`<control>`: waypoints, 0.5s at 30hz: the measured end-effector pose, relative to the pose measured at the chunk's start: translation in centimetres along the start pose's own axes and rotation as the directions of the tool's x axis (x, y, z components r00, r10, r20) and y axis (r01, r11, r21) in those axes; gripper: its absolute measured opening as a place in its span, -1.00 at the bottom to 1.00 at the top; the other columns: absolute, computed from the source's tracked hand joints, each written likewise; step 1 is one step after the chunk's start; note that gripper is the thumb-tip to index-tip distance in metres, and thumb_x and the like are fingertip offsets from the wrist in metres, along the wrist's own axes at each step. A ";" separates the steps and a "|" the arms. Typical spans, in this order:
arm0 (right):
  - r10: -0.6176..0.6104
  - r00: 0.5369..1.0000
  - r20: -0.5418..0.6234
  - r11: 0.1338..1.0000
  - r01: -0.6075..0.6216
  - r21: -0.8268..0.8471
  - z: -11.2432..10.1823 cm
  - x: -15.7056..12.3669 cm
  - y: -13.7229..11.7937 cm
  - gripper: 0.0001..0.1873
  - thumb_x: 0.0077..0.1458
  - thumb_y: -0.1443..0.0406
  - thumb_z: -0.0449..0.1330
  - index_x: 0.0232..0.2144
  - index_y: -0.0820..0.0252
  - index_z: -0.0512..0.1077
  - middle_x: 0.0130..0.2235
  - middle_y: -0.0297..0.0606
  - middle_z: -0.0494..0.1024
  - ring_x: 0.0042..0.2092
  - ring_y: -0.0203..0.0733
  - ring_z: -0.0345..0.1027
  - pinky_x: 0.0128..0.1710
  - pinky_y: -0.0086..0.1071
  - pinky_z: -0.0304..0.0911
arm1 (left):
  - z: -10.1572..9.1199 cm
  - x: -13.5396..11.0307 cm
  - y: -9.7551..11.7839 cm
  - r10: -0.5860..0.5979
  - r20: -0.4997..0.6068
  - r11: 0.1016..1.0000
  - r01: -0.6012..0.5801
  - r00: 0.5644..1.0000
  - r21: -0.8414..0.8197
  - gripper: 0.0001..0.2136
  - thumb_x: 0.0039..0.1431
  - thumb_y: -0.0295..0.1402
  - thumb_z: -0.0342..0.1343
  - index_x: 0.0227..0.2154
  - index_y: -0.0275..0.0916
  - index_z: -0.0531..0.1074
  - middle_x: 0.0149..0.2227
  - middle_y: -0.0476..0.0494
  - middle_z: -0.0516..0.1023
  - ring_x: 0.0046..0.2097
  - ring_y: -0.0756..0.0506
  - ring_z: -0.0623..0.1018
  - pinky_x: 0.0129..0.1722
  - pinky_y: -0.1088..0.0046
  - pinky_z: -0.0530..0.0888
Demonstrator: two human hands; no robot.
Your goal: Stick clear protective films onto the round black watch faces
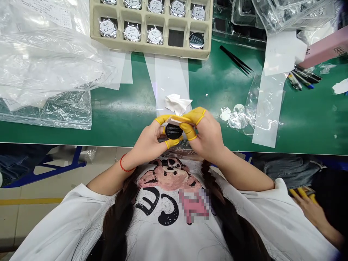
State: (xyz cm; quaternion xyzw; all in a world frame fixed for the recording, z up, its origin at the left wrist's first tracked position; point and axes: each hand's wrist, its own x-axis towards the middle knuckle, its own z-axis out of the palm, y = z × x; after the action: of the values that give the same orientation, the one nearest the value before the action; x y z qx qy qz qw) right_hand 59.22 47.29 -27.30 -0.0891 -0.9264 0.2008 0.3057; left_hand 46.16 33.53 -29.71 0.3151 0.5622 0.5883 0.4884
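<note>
My left hand point(148, 141), with yellow finger cots, holds a round watch case point(174, 133) between thumb and fingers. The case's black back, printed with small white text, faces up. Yellow cots also cover fingertips of my right hand point(209, 134), which is closed on a thin pale flat piece point(175, 120) at the far edge of the case. Its exact kind is unclear. Just beyond my fingers lies a crumpled white wipe point(178, 103), on a white paper strip point(172, 78).
A beige compartment tray point(152, 49) holds several watch cases. Black tweezers point(236, 61) lie to its right. Plastic bags point(49, 69) cover the left side. Pens point(303, 78), a pink box point(327, 47) and clear trays point(241, 21) are at right. A co-worker's hand point(312, 210) shows lower right.
</note>
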 end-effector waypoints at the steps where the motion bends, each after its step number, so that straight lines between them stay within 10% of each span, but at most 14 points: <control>1: 0.015 1.000 0.000 1.000 -0.015 -0.002 0.2 0.3 0.5 -0.84 0.35 0.30 0.12 -0.14 0.21 0.48 -0.23 -0.14 0.60 -0.18 -0.16 0.44 -0.25 -0.34 0.34 | 0.0 0.0 0.0 -0.002 0.001 1.000 0.002 1.000 -0.002 -0.48 0.10 -0.32 0.40 0.08 -0.23 0.34 -0.21 -0.08 0.68 -0.19 -0.08 0.70 -0.18 0.46 0.59; 8: 0.068 0.990 0.126 0.985 -0.087 0.152 -1.4 2.2 1.3 -0.81 0.39 0.23 0.08 -0.08 0.08 0.47 -0.19 -0.24 0.60 -0.16 -0.17 0.46 -0.16 -0.25 0.35 | 0.4 0.1 0.9 -0.064 -0.036 0.994 0.061 0.997 -0.094 -0.44 0.02 -0.33 0.45 0.04 -0.24 0.35 -0.24 -0.07 0.68 -0.24 -0.06 0.69 -0.20 0.47 0.61; 15: -0.239 0.967 0.092 0.971 0.239 0.011 -1.7 0.5 0.1 -0.77 0.32 0.39 0.09 -0.07 0.08 0.48 -0.20 -0.21 0.58 -0.13 -0.12 0.34 -0.16 -0.21 0.26 | 0.4 0.2 0.6 -0.045 -0.027 0.993 0.042 0.999 -0.107 -0.37 -0.15 -0.47 0.51 0.02 -0.21 0.39 -0.42 0.09 0.61 -0.42 0.04 0.60 -0.44 0.64 0.49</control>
State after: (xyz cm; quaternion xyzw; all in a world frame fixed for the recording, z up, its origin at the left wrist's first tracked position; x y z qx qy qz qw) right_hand 59.86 48.05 -25.80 0.0329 -0.9436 0.1665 0.2844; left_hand 46.29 33.95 -29.07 0.2678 0.5440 0.6112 0.5088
